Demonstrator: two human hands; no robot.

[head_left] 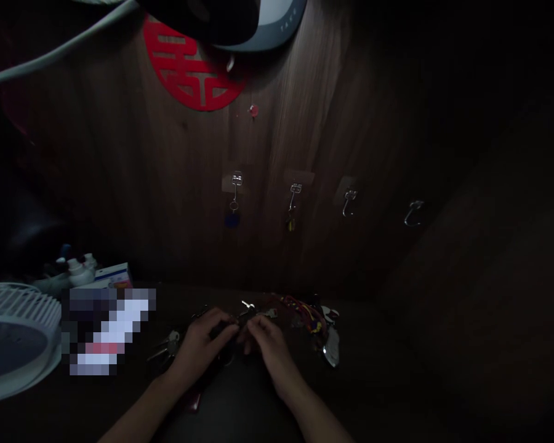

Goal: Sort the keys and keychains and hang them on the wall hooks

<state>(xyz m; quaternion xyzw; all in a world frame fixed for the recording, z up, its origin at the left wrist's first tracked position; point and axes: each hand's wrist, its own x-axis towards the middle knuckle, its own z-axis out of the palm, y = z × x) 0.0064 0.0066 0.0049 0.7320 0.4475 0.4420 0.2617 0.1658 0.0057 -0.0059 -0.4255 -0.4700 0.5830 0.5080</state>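
Observation:
My left hand [204, 341] and my right hand [268, 344] meet low over the dark tabletop. Their thumbs and fingers are pinched together, and what they hold between them is too dark and small to make out. Silvery keys [168, 346] lie beside my left wrist. Just beyond my fingertips rests a shiny key [247, 305], with another key [271, 313] by my right knuckles. To the right is a tangle of red and yellow cords [307, 311] with a silver, rounded object [332, 347] next to it. A small reddish item [194, 402] shows under my left forearm.
On the wooden back panel, a hook [236, 179] carries a blue tag [231, 219]; another hook [295, 189] carries a yellow tag [290, 224]. Two bare hooks hang farther right. A white fan [23, 344], white bottles [79, 271] and a box [113, 272] stand at left.

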